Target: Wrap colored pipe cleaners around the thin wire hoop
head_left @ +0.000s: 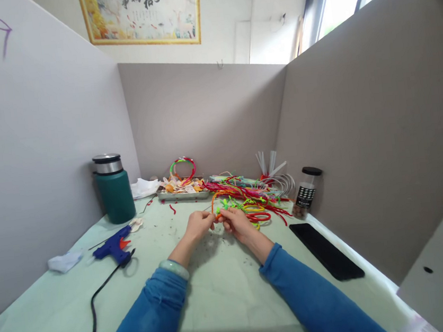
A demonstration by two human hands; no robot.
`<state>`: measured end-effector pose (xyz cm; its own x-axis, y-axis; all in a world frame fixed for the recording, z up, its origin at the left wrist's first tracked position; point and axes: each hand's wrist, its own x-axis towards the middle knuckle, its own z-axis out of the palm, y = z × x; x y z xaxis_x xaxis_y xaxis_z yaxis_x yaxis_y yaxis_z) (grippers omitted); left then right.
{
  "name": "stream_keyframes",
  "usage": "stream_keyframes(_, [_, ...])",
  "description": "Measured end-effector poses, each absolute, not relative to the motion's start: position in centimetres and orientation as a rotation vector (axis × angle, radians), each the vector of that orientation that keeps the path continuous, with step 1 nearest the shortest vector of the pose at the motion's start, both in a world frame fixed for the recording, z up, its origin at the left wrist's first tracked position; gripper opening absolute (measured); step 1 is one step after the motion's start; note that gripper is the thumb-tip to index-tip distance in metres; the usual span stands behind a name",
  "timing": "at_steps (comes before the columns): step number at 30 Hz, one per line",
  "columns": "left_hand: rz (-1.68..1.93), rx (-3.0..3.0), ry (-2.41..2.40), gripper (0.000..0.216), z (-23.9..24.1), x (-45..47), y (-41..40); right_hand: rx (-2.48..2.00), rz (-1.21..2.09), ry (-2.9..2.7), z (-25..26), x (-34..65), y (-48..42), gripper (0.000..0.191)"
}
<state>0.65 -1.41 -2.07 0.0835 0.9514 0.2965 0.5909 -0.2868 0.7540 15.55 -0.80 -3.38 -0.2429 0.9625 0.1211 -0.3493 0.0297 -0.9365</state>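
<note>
My left hand and my right hand meet over the middle of the pale green table. Both are pinched on a small orange and green pipe-cleaner piece held between them. Just behind the hands lies a tangled pile of red, orange and green pipe cleaners. Both arms wear blue sleeves, and a pale bangle sits on my left wrist.
A blue glue gun with a black cord lies at the left, near a white cloth and a green flask. A tray of scraps stands at the back. A black-lidded jar and a black phone are at the right.
</note>
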Motion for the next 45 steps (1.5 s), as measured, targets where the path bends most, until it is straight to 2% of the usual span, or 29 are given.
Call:
stream_keyframes(3, [1.107, 1.915, 1.531, 0.035, -2.0, 0.8, -1.5, -0.75, 1.493, -1.131, -3.5, 15.5, -0.7, 0.03])
stream_keyframes(12, [1.537, 2.256, 1.266, 0.012, -1.7, 1.2, -2.4, -0.689, 1.661, -0.837, -3.0, 16.0, -0.3, 0.018])
stream_keyframes(17, [1.574, 2.488, 1.153, 0.022, -1.9, 1.0, -2.2, -0.615, 1.729, -0.781, -2.9, 16.0, -0.2, 0.017])
stream_keyframes(22, [1.555, 2.594, 1.239, 0.024, -2.2, 0.9, -1.9, -0.618, 1.734, -0.792, -2.9, 15.8, -0.3, 0.018])
stream_keyframes(39, [1.37, 2.352, 1.247, 0.017, -2.0, 1.1, -1.9, -0.662, 1.418, -1.096, -2.9, 15.9, -0.7, 0.031])
stream_keyframes(45, [1.488, 2.036, 1.461, 0.018, -1.9, 0.8, -1.5, -0.74, 1.365, -1.227, -3.4, 15.9, -0.4, 0.037])
